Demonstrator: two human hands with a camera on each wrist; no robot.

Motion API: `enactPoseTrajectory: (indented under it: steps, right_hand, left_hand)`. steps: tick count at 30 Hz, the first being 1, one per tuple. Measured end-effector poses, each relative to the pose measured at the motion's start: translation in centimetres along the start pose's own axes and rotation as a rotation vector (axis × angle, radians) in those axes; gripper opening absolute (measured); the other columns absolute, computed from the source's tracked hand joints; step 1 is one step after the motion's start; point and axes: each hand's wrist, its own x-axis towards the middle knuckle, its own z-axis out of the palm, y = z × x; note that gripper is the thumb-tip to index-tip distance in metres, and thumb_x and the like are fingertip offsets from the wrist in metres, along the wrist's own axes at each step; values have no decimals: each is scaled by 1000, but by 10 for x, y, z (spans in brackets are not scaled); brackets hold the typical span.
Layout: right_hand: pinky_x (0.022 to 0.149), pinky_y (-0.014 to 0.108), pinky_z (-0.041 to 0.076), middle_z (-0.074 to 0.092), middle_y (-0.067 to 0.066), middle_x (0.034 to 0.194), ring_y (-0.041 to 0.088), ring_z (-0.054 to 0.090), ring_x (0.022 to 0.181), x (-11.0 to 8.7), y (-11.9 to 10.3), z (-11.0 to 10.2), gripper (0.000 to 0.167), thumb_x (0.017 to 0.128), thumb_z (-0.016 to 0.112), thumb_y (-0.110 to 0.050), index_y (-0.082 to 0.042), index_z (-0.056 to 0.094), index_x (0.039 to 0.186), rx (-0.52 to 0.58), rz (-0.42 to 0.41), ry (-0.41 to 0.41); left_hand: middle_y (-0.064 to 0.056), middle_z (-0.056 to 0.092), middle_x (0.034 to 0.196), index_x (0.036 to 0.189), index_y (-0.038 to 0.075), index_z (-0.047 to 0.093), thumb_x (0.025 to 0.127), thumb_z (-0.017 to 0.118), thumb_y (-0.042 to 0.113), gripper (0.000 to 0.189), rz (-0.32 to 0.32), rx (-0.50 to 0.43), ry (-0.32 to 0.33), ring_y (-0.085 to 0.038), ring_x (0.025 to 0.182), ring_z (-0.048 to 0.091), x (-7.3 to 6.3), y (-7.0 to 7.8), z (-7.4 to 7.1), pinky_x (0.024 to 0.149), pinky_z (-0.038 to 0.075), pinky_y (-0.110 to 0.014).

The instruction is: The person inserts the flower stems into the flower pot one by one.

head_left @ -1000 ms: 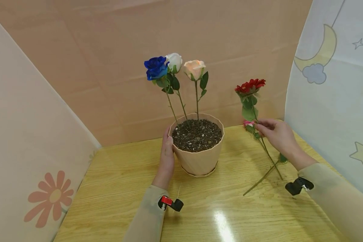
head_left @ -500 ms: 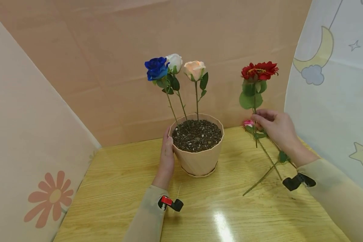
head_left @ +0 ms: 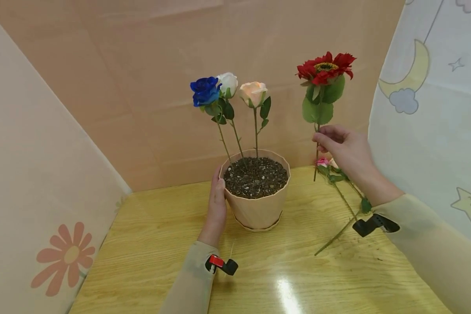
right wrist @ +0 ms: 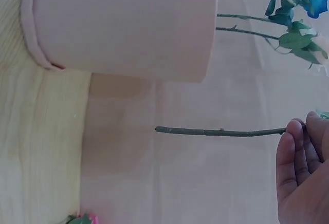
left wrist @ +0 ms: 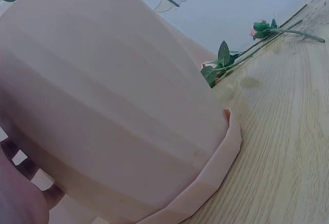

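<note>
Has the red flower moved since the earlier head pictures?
Yes, upward. Against the printed moon in the head view, the red flower, pinched by the right hand, has gone from below the moon to level with it.

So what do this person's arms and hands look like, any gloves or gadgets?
The left hand and right hand are gloveless. The left sleeve and right sleeve are long and pale beige. Each wrist carries a small black device; the left device has a red part, the right device shows none.
</note>
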Motion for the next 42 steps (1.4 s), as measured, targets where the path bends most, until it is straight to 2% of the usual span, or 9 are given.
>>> enactPoseTrajectory:
  steps: [5,9,12,16,25,28,35,40,42]
  right_hand:
    - [75,18,55,77,-13,98,9,72,86,6,-15,13,43,106,75,-41,-4,74,128,68,-20,18]
    - [69,20,52,77,-13,96,11,73,86,10,-25,21,40,106,76,-41,-6,76,125,82,-36,34]
    - [72,20,52,77,-14,95,10,73,86,14,-32,27,38,106,76,-39,-6,76,125,112,-46,32]
    - [84,19,55,77,-13,95,9,72,84,18,-37,36,35,107,76,-35,-4,75,124,165,-59,35]
    - [81,24,54,75,-6,94,20,71,89,26,-48,48,33,107,76,-38,-8,78,121,157,-93,67]
    - [81,23,55,76,-4,96,19,71,88,28,-53,50,33,107,75,-38,-8,78,121,161,-107,68]
    - [82,24,59,76,-2,97,14,70,83,33,-48,66,29,108,75,-28,-2,77,121,205,-113,33]
    - [82,22,59,74,-2,94,16,71,84,36,-39,80,29,109,73,-24,2,76,122,230,-100,-5]
    - [81,22,59,74,-3,92,18,71,85,37,-37,84,30,109,73,-24,3,76,122,231,-98,-12]
  left_hand:
    - [-6,15,183,177,26,24,119,29,44,61,-17,1,4,-33,168,10,0,0,-1,130,11,-68]
    - [-6,15,183,177,25,24,119,29,43,61,-14,16,4,-33,168,11,-2,2,-1,131,11,-68]
    - [-6,16,183,177,25,24,119,28,44,61,-10,27,7,-33,168,11,-2,3,-1,131,11,-67]
    - [-5,16,183,177,26,24,119,29,45,61,-5,27,8,-33,168,11,-2,3,0,131,12,-67]
    - [-4,17,183,177,28,24,120,29,43,59,21,5,-7,-30,168,11,-1,0,1,130,13,-68]
    - [-2,18,183,177,28,23,120,29,42,59,26,0,-11,-30,168,11,-1,0,1,130,14,-69]
    - [-2,18,183,177,27,22,120,29,45,61,4,9,-2,-31,168,11,0,0,-1,130,14,-67]
    - [-4,18,183,177,25,23,120,29,42,60,15,14,3,-32,168,11,0,1,-1,131,11,-67]
    - [-1,18,183,177,27,24,120,30,44,60,3,3,0,-30,168,12,-1,2,0,131,12,-66]
